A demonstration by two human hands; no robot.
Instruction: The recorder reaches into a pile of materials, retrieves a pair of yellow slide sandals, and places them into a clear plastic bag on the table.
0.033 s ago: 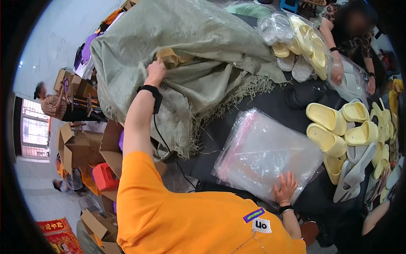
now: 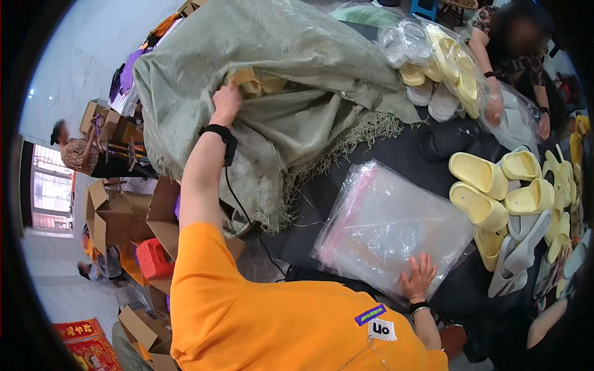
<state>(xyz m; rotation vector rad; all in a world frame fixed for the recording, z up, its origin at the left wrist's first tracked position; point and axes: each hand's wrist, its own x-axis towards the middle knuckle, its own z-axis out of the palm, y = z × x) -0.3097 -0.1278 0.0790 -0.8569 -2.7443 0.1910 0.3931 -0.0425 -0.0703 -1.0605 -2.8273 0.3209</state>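
My left hand (image 2: 227, 102) is at the mouth of a large grey-green woven sack (image 2: 204, 55), fingers closed on the cloth by the opening; the fingertips are partly hidden. Inside the opening, something yellowish tan (image 2: 263, 85) shows, too covered to name. My right hand (image 2: 418, 277) lies flat with fingers spread on a stack of clear plastic bags (image 2: 396, 216) with a pink strip along one side. Right of the bags are yellow slippers (image 2: 477, 172) and grey slippers (image 2: 521, 250).
A bagged bundle of yellow slippers (image 2: 455, 68) lies at the far right near another person's hand (image 2: 494, 110). A thin black cord (image 2: 244, 210) hangs from my left wrist. Cardboard boxes (image 2: 117, 216) and a red plastic container (image 2: 154, 260) stand at left. Another person (image 2: 77, 148) is behind them.
My left hand has shifted very slightly left, and the sack's opening shows a little more of the yellowish contents. My right hand stays on the bags.
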